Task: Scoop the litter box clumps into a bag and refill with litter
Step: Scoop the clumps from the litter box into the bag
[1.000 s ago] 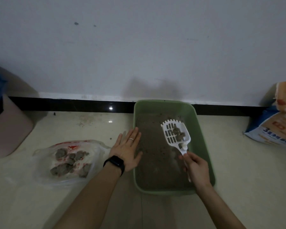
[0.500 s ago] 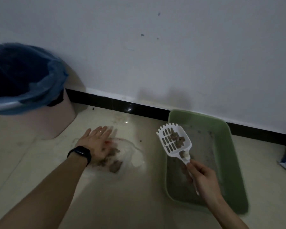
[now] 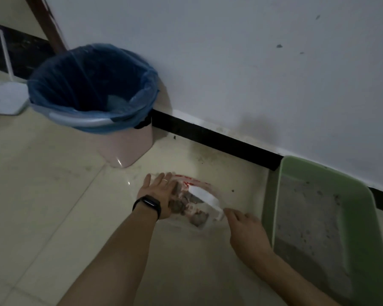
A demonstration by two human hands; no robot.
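Scoop in right grip, tipped over bag.

Scoop moved from litter box to bag.

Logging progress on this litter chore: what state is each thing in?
Clear red-printed plastic bag: lying on floor, holding clumps, open left hand on it.
White plastic scoop: tilted over bag, gripped by right hand.
Green plastic litter box: holds grey litter.
Pink bin, blue liner: open.
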